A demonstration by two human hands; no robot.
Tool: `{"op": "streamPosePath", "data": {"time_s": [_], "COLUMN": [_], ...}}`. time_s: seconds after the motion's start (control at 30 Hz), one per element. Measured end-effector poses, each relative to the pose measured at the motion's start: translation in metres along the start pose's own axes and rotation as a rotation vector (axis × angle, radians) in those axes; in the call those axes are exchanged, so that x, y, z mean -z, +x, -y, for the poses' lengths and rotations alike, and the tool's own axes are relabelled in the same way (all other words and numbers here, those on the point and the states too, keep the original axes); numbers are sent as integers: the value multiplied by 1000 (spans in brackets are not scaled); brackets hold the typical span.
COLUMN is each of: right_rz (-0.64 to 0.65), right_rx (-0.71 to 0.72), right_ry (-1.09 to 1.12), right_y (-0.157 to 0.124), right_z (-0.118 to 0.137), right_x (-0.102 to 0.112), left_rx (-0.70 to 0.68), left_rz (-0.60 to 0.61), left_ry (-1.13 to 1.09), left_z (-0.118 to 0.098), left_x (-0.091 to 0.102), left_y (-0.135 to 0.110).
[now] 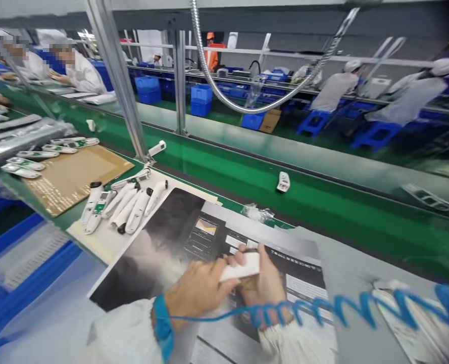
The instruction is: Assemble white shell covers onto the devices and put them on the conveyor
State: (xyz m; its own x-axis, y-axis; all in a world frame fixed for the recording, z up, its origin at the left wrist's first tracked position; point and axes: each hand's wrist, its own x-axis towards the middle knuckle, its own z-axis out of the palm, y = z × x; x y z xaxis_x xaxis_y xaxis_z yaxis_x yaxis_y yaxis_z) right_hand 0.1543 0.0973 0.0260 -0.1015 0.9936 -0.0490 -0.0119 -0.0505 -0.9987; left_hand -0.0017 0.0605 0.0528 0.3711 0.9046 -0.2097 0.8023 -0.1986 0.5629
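Above a printed poster sheet point(152, 258), both hands grip a small white plastic device point(243, 268) from its two ends. My left hand point(197, 285), with a blue strap point(162, 323) at the wrist, has its fingers closed round the near end. On the far end are the curled fingers of my right hand point(267, 278). Motion blurs the hands, and the fingers hide much of the device. To the left lie several white handheld devices point(137, 210) with black tips; one shows a green circuit board point(102, 202).
A blue coiled cord point(345, 308) runs from the strap across the right side. Beyond the worktop, a green conveyor belt point(224, 162) carries scattered white parts. Cardboard point(80, 177) with opened device halves lies left. A metal post point(118, 81) rises behind; several co-workers sit farther off.
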Motion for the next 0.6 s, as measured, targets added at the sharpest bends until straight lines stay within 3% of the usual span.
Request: {"op": "streamPosePath", "data": {"time_s": [0.1, 0.17, 0.33, 0.43, 0.53, 0.6], "right_rz": [22, -2, -158, -165, -138, -145], "right_rx": [-275, -338, -473, -549, -550, -509], "right_ry": [385, 509, 677, 663, 454, 191], "right_y": [-10, -18, -24, -20, -22, -25], "right_z": [11, 18, 26, 28, 26, 18], "right_x": [-8, -14, -22, -20, -5, 14], "left_rx": [46, 9, -17, 8, 11, 86], "left_rz": [-197, -337, -424, -242, 155, 293], "left_ry": [-101, -219, -314, -269, -292, -345], "left_z": [1, -7, -24, -13, 12, 29], "left_x": [3, -2, -16, 2, 46, 82], "left_y": [2, 2, 7, 10, 25, 50]}}
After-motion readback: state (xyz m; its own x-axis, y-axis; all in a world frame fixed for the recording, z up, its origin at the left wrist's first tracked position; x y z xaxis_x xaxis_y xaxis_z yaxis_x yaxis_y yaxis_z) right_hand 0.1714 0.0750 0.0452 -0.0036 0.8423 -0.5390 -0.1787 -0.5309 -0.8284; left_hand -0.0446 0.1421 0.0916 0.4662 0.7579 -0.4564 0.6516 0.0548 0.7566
